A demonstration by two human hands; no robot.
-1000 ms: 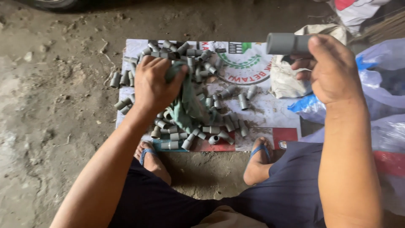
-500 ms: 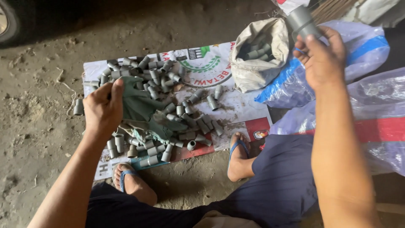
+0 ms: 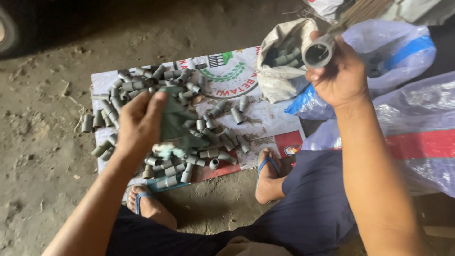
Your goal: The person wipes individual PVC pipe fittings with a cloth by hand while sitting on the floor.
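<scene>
This is looking like an informal outdoor work spot, a yard or roadside workshop rather than a room. Bare packed dirt (image 3: pixel 42 156) is serving as the floor, and a printed plastic sheet (image 3: pixel 265 118) is lying on it in place of any worktop. Dozens of short grey pipe pieces (image 3: pixel 142 87) are lying heaped on the sheet, and more are filling an open sack (image 3: pixel 279 80). Plastic bags (image 3: pixel 403 52) are crowding the right side, and a tyre (image 3: pixel 5 33) is showing at the upper left.
</scene>
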